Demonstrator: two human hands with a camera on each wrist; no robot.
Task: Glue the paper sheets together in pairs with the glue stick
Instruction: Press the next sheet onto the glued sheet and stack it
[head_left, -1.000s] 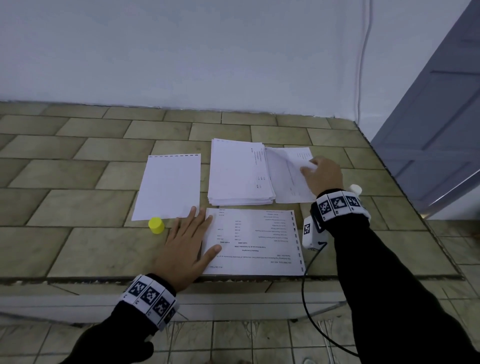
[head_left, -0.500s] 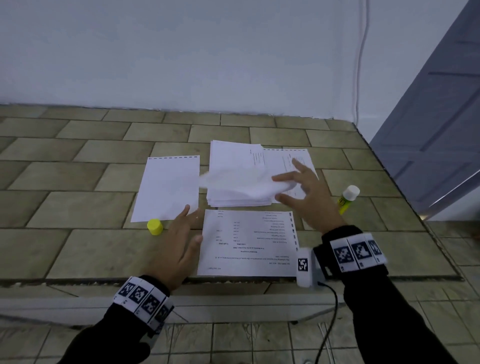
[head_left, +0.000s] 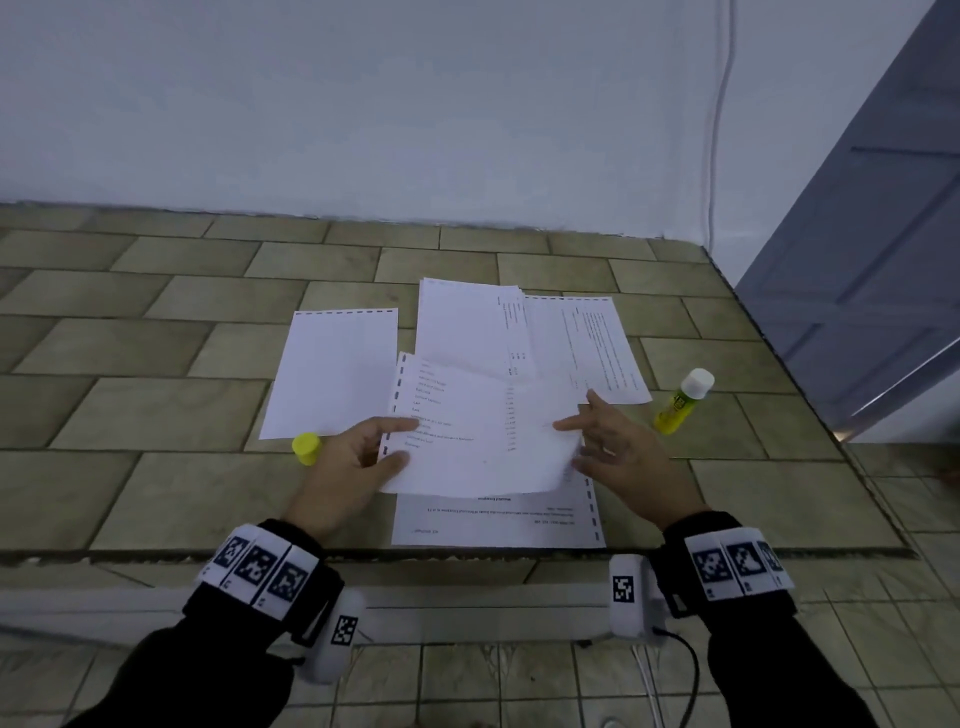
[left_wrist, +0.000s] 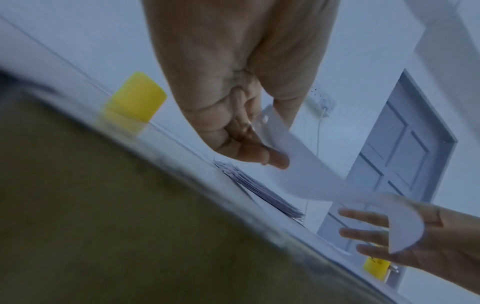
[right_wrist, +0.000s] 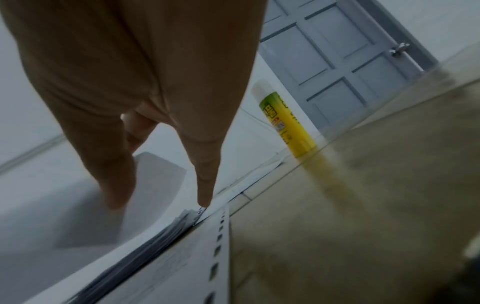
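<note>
The printed lines on the lifted sheet (head_left: 467, 436) are too small to read, and both wrist views are smeared by blur. That sheet covers most of the printed sheet (head_left: 498, 522) lying at the counter's (head_left: 156, 499) front edge, and also the near end of the paper stack (head_left: 462, 327). The left hand (head_left: 348, 467) pinches the lifted sheet's punched left edge between thumb and fingers. The right hand (head_left: 618, 452) is spread with straight fingers, its fingers touching the sheet's curling right edge. A blank sheet (head_left: 332, 371) lies flat left of the stack, the yellow cap (head_left: 306, 448) standing at its near corner, just beside the left hand. The uncapped glue stick (head_left: 680, 402) stands toward the counter's right edge, apart from the right hand.
</note>
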